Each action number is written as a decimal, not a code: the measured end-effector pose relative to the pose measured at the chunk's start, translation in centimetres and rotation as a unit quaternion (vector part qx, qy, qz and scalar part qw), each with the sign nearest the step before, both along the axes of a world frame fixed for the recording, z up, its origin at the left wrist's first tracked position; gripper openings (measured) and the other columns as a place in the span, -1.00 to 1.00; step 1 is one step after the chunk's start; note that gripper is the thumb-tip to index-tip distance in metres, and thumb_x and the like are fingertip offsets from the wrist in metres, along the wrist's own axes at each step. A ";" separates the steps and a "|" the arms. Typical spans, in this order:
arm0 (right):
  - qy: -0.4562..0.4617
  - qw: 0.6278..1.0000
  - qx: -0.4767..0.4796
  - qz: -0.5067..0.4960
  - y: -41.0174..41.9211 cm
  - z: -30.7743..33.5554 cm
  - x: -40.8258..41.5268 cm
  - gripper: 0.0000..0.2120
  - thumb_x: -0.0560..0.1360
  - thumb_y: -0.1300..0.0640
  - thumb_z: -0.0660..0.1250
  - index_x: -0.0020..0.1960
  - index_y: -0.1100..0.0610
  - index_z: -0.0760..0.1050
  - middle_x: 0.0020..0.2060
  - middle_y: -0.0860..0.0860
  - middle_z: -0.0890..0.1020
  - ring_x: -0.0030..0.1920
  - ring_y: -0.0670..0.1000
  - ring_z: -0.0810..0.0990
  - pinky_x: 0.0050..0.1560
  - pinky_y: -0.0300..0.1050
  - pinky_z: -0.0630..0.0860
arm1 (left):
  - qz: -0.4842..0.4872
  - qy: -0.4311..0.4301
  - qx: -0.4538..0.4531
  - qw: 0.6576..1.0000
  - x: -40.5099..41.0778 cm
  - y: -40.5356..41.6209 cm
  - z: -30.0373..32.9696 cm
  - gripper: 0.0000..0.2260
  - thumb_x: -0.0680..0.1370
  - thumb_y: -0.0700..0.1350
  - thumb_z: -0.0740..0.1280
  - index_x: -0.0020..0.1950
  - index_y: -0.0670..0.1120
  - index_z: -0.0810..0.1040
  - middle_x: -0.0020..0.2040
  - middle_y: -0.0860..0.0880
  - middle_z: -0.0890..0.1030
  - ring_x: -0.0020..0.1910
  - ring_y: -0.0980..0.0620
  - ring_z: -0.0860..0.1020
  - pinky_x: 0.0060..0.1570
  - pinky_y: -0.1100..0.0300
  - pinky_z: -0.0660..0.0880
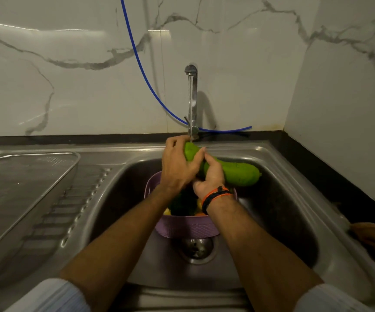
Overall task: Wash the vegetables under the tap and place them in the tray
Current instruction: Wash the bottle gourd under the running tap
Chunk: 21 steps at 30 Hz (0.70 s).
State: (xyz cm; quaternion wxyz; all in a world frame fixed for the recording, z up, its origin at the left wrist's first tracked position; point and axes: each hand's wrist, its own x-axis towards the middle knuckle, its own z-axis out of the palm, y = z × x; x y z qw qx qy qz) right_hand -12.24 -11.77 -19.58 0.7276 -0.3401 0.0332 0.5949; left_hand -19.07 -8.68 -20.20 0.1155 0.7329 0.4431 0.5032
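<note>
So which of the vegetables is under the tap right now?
The long green gourd, gripped by both hands over the sink. The others sit in the purple basket below.

Both forearms extend fwd from lower frame corners, converging toward centre; sleeves pushed up near the elbows, light-coloured. Left hand [177, 165]: back of hand up, fingers curled over the top, thumb wrapped round the near side; grips. Right hand [211, 174]: sits just beside and slightly below left, touching it at the thumb area; fingers wrapped under and round, thumb pointing up; grips. Right wrist carries orange and dark bands [215, 197]. Left wrist bare. Both wrists roughly straight, hands held at about the same height, knuckles close together.
</note>
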 end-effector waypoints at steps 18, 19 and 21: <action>-0.105 0.991 0.012 0.080 0.7 -0.8 0.9 -0.54 0.38 0.14 0.51 0.24 0.19 0.52 0.11 0.19 0.64 0.06 0.22 0.64 -0.03 0.14 0.63 | -0.107 -0.164 -0.364 0.911 -3.7 0.1 2.1 -0.61 0.43 0.01 0.54 0.19 -0.10 0.60 0.13 -0.13 0.64 0.12 -0.12 0.62 0.14 -0.14 0.60; -0.114 0.990 0.014 0.085 0.9 -0.7 0.8 -0.55 0.40 0.15 0.49 0.25 0.20 0.51 0.11 0.20 0.65 0.06 0.24 0.64 -0.04 0.18 0.63 | -0.109 -0.141 -0.365 0.914 -4.2 -0.2 1.8 -0.51 0.38 0.03 0.57 0.25 -0.09 0.57 0.14 -0.12 0.63 0.11 -0.12 0.62 0.11 -0.12 0.62; -0.129 0.987 0.016 0.091 0.9 -0.6 0.6 -0.59 0.43 0.19 0.46 0.25 0.24 0.50 0.11 0.23 0.64 0.07 0.28 0.64 -0.07 0.23 0.62 | -0.101 -0.093 -0.369 0.919 -5.1 -0.5 1.2 -0.24 0.17 0.13 0.63 0.31 -0.05 0.51 0.16 -0.11 0.62 0.09 -0.12 0.63 0.05 -0.10 0.64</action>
